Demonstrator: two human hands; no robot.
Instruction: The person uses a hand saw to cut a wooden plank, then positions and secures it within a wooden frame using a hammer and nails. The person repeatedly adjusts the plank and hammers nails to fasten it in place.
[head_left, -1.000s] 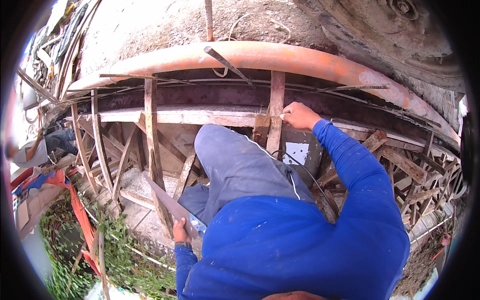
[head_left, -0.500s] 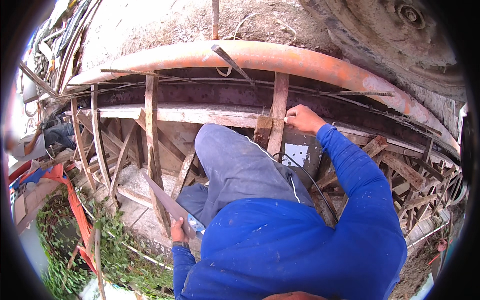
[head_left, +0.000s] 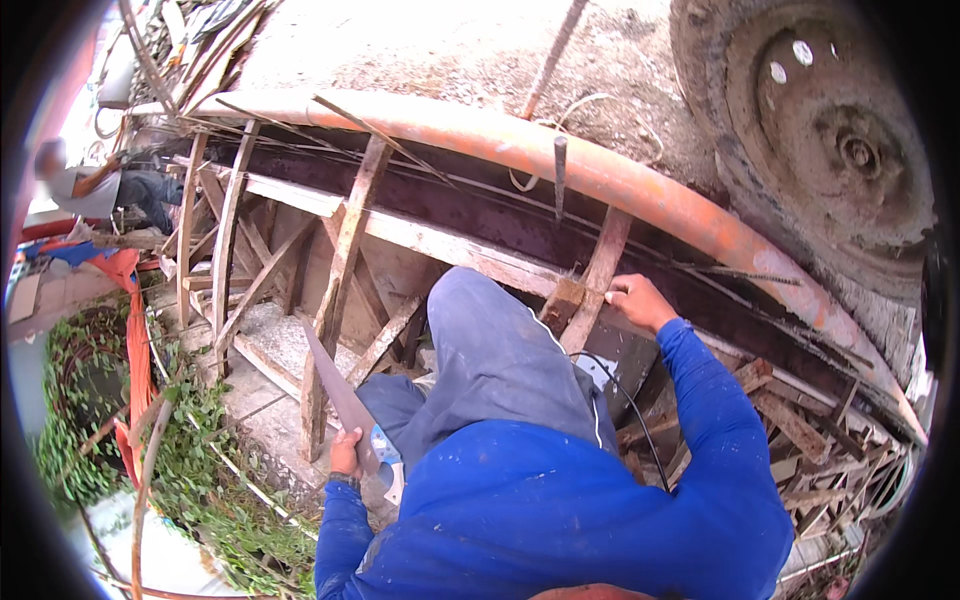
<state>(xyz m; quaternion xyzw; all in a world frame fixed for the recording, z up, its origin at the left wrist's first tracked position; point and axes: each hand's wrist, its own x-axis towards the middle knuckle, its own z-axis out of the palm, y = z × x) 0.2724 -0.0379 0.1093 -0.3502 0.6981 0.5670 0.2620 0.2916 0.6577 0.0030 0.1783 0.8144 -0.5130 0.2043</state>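
Note:
A handsaw (head_left: 340,391) with a blue and white handle slants up and to the left beside my bent knee. My left hand (head_left: 346,453) is closed round its blade close to the handle. My right hand (head_left: 643,302) is pinched beside an upright wooden post (head_left: 603,262); what lies between its fingertips, if anything, is too small to make out. A short wooden block (head_left: 562,304) sits against that post, left of the right hand. Behind them runs a long wooden beam (head_left: 460,246).
An orange pipe (head_left: 430,115) curves along the far side, with rusty rods near it. A muddy wheel (head_left: 850,150) stands far right. Wooden braces (head_left: 232,230) and leafy plants (head_left: 215,480) lie left; loose timber (head_left: 795,425) and a black cable (head_left: 640,415) right. Another person (head_left: 95,190) is far left.
The view has turned, bringing more of the wheel and the other person into sight. My right hand has drawn slightly away from the post and block. The left hand keeps hold of the saw.

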